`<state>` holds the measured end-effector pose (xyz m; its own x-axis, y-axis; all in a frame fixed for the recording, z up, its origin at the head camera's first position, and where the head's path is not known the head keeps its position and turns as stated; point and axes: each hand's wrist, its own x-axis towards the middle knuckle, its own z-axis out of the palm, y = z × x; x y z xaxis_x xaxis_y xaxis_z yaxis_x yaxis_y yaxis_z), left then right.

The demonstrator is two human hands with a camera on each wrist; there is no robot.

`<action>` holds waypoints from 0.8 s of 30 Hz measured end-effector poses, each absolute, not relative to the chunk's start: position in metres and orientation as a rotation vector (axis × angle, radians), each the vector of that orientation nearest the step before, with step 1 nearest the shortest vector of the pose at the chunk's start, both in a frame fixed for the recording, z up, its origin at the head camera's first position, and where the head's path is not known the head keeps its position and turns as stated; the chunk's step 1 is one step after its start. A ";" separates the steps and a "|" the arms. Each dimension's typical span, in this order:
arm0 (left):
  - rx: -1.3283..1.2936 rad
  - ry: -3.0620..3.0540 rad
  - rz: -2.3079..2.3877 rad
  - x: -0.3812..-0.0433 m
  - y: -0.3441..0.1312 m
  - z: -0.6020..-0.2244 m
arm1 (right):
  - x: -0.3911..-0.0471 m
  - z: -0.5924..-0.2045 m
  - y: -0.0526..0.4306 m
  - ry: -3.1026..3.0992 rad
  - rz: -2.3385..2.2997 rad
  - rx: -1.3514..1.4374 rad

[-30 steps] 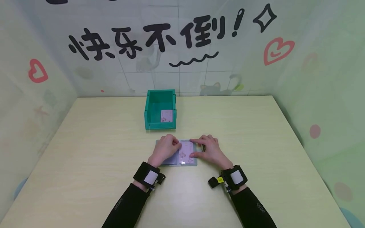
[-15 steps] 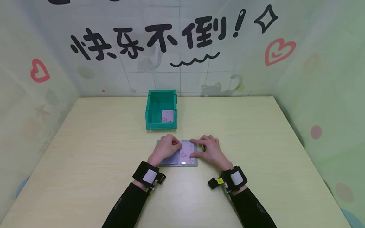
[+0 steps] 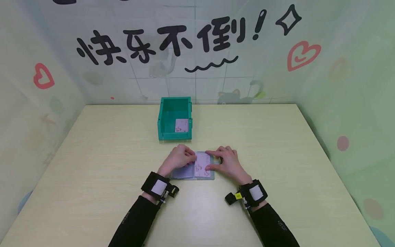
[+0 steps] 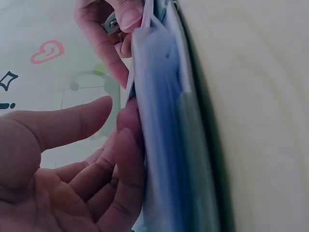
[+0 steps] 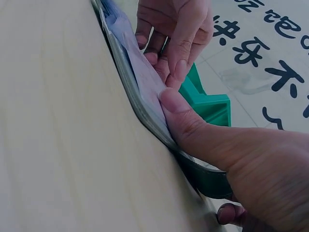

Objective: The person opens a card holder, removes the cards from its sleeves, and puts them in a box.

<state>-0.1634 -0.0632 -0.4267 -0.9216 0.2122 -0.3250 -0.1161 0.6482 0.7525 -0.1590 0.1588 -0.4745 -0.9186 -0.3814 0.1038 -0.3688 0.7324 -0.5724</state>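
Observation:
A small card album (image 3: pixel 212 175) lies spread on the table below a green bin, with bluish-purple plastic pockets (image 3: pixel 182 173) on its left side. A pink-purple printed card (image 3: pixel 202 167) lies on its right side. My left hand (image 3: pixel 179 157) is over the album's middle. In the left wrist view its thumb stands apart from the fingers, which touch the pages' edge. My right hand (image 3: pixel 228 164) rests at the album's right edge, thumb and forefinger spread along the card. In the right wrist view its thumb (image 5: pixel 176 104) presses the card, above a dark strap (image 5: pixel 207 181).
The green bin (image 3: pixel 175 136) stands just behind the album, holding another pink-purple card (image 3: pixel 181 125). A pale wooden table (image 3: pixel 92 164) carries everything. Printed fabric walls (image 3: pixel 339 103) enclose its back and sides.
My left wrist has shifted slightly left and up, and the left fingers have lifted a little from the album's middle. My right hand and the card stay in place.

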 end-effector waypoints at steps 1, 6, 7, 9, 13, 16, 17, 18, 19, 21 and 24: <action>0.065 2.481 1.172 -0.164 -0.063 -0.427 | -0.159 -0.474 0.159 2.903 -0.947 -0.631; 0.032 2.499 1.168 -0.166 -0.062 -0.430 | -0.160 -0.473 0.160 2.887 -0.928 -0.633; 0.036 2.507 1.163 -0.167 -0.062 -0.431 | -0.160 -0.473 0.160 2.886 -0.923 -0.633; 0.029 2.518 1.162 -0.167 -0.062 -0.432 | -0.160 -0.473 0.160 2.886 -0.910 -0.635; 0.013 2.550 1.146 -0.167 -0.066 -0.431 | -0.161 -0.472 0.160 2.888 -0.882 -0.645; -0.012 2.544 1.152 -0.167 -0.072 -0.430 | -0.160 -0.471 0.160 2.886 -0.875 -0.646; -0.018 2.530 1.168 -0.167 -0.073 -0.429 | -0.160 -0.470 0.160 2.883 -0.876 -0.644; -0.024 2.513 1.188 -0.167 -0.075 -0.429 | -0.160 -0.470 0.160 2.880 -0.880 -0.641; -0.029 2.494 1.212 -0.167 -0.077 -0.429 | -0.160 -0.470 0.160 2.875 -0.885 -0.636; -0.029 2.457 1.269 -0.167 -0.080 -0.428 | -0.160 -0.470 0.160 2.869 -0.894 -0.631; -0.014 2.417 1.331 -0.166 -0.084 -0.429 | -0.159 -0.471 0.160 2.865 -0.901 -0.628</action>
